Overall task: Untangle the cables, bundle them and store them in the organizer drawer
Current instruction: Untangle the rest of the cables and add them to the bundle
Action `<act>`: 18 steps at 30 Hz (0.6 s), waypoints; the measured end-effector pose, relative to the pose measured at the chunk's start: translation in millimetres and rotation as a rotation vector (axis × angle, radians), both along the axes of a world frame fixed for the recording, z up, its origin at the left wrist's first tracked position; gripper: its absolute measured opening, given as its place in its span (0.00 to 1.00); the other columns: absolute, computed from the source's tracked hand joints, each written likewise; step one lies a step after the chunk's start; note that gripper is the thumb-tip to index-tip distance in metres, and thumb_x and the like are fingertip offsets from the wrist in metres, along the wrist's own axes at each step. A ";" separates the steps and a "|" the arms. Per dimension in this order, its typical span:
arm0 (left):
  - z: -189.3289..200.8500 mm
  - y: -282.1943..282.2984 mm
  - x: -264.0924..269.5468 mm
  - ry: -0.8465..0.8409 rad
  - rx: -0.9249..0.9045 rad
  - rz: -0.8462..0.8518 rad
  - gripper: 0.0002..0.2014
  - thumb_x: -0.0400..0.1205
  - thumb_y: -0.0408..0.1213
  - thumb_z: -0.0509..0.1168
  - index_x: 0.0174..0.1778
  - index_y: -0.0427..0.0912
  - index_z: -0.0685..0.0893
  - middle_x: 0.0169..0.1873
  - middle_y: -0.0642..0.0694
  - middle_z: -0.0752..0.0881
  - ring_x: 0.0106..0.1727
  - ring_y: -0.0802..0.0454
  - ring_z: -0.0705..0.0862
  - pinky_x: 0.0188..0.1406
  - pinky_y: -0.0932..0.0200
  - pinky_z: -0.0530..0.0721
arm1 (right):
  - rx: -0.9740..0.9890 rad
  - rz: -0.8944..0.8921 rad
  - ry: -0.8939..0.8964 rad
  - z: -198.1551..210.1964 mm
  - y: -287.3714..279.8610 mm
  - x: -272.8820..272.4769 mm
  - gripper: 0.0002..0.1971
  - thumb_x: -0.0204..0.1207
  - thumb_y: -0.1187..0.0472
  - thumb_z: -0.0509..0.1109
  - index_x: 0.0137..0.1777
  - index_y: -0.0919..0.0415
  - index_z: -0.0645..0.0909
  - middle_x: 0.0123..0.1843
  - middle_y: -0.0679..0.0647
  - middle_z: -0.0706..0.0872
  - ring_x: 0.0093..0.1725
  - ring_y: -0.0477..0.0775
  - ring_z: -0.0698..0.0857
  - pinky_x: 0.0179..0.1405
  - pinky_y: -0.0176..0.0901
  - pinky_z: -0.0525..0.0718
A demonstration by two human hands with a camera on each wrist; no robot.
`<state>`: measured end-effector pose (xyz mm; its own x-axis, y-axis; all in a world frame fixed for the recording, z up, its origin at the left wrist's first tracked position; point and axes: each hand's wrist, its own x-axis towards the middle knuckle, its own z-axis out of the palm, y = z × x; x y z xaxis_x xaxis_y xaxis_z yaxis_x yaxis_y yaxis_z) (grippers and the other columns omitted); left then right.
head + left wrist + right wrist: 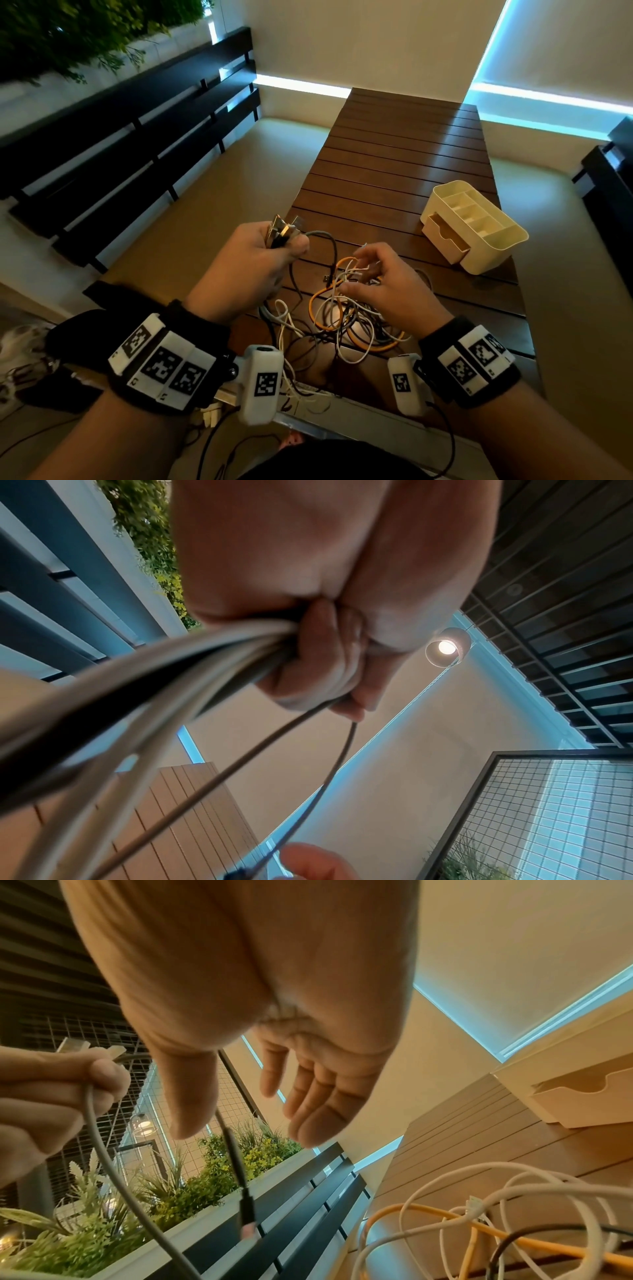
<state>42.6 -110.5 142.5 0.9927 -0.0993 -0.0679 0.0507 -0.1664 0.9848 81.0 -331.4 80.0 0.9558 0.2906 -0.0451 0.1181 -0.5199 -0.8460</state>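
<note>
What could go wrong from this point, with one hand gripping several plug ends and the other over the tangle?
1. The left hand grips several plug ends; lifting them may tighten the tangled cables instead of freeing one.
2. Loops hang over the near edge of the table and may slide off.
3. The right hand is open above the pile, so nothing pins it down.

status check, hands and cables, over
Left hand grips several plug ends. Right hand open over the tangle, holding nothing. Organizer drawer open, empty. Cables not yet untangled.
</note>
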 end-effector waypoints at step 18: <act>1.0 -2.2 -1.7 0.003 -0.033 -0.006 0.09 0.85 0.39 0.64 0.43 0.38 0.76 0.21 0.47 0.67 0.19 0.52 0.63 0.19 0.60 0.64 | -0.070 0.168 0.019 -4.4 11.4 -5.5 0.02 0.79 0.54 0.73 0.47 0.46 0.83 0.45 0.47 0.90 0.47 0.45 0.88 0.55 0.52 0.87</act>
<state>40.9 -112.7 143.5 0.9919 -0.1079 -0.0670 0.0523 -0.1344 0.9896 75.5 -320.1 75.6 0.8928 0.4419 -0.0880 0.1930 -0.5515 -0.8115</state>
